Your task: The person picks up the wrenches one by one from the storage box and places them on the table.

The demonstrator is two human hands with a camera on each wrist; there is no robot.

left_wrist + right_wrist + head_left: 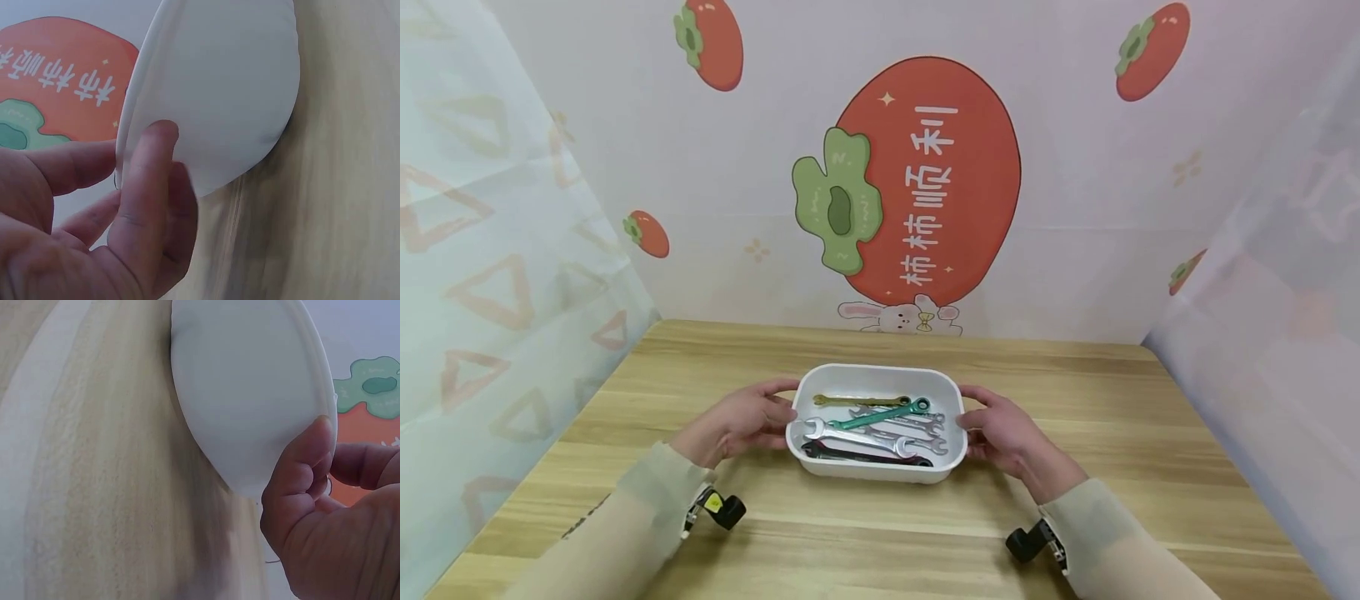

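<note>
A white rectangular plastic tray (868, 472) with rounded corners is near the middle of the wooden table, holding several wrenches. Among them are a gold wrench (861, 401), a green ratcheting wrench (880, 414), a large silver wrench (859, 436) and a black wrench (865, 455); smaller silver ones lie partly hidden beneath. My left hand (758, 419) grips the tray's left end, its rim between thumb and fingers, as the left wrist view confirms. At the opposite end my right hand (1000, 432) pinches the rim likewise. Whether the tray's base touches the table, I cannot tell.
The wood-grain table (865, 550) stretches around the tray on every side. Behind it hangs a pale backdrop (730, 167) printed with persimmons, and light sheets (482, 250) flank both sides. Each wrist carries a small black camera (727, 512).
</note>
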